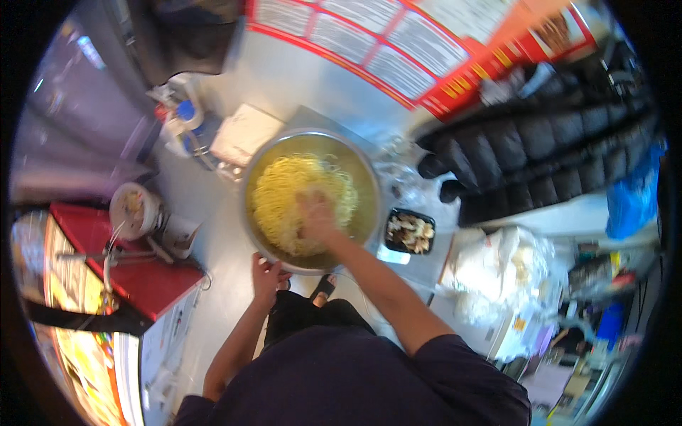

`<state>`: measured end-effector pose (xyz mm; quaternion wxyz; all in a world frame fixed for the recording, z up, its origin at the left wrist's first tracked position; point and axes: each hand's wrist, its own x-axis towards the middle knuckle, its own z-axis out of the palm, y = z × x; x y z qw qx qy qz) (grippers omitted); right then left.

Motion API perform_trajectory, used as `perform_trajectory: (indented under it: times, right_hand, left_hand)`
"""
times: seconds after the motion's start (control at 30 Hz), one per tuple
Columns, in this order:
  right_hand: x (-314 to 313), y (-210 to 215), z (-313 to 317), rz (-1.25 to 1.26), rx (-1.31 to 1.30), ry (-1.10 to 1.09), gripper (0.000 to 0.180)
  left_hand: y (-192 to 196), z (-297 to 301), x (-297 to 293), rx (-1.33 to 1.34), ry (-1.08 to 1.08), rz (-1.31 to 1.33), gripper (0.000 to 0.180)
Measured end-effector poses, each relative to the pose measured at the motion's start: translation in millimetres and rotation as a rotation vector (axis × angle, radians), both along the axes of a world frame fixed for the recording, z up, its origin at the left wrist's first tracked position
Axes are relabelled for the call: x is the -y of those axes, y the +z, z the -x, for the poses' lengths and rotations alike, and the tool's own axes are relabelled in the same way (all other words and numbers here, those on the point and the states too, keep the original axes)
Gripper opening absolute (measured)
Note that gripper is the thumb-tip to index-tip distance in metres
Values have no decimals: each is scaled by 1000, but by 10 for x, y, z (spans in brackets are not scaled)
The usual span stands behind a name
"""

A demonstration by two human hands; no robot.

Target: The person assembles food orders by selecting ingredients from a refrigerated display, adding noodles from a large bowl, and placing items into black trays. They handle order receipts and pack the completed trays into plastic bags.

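A large round metal bowl (369, 213) holds a heap of thin yellow noodles (284, 186). My right hand (317, 214) reaches down into the noodles from the right. Motion blurs it and its fingertips are partly sunk among the strands, so whether it grips any is unclear. At the bowl's near left edge, my left hand (266, 277) holds the rim with bent fingers. To the right of the bowl sits a small black tray (391, 240) of pale and brown chopped pieces.
Clear crumpled plastic (406, 181) lies beyond the black tray. A pale square block or box (245, 135) sits behind the bowl on the left. Further left are a white tub (130, 221) and a red-topped unit (153, 280). A black quilted jacket (526, 153) hangs at right, above white plastic bags (497, 263).
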<state>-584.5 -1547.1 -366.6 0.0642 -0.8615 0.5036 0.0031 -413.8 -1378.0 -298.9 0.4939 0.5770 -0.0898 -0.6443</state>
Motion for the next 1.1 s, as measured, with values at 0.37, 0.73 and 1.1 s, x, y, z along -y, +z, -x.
perform_trajectory:
  times: [0.37, 0.73, 1.1]
  right_hand:
    - [520, 1957, 1100, -150, 535, 197, 51]
    - [403, 4508, 1886, -499, 901, -47, 66]
    - [413, 5318, 2386, -92, 872, 93, 53]
  left_hand:
    - [-59, 464, -261, 1, -15, 70, 35]
    - [-134, 627, -329, 112, 38, 67, 35]
    - [-130, 690, -285, 139, 31, 39, 39]
